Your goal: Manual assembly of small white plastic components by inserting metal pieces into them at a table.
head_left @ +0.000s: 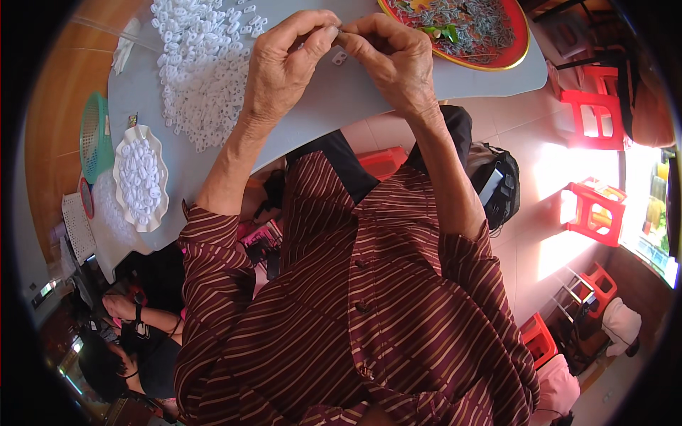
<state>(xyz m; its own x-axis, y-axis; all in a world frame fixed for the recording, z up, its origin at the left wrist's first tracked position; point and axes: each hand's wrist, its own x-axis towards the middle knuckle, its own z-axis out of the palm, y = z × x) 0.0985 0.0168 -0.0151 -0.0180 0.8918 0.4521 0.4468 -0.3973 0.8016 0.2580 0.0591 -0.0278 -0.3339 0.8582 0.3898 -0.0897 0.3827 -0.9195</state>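
Two hands met at twelve o'clock — left hand (282,67) and right hand (401,60) pinched closed, anything gripped too small to tell. White pieces (186,67) filled a scalloped dish (163,181) at nine, heaped toward eleven; grey slivers (483,34) lay at one. Plenty seemed left; finished ones indistinguishable.

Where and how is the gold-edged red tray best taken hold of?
Probably by the right rim of the red tray, coming from the right: its curved wall shows bare there, while small grey pieces lie inside and the right hand is beside its left edge.
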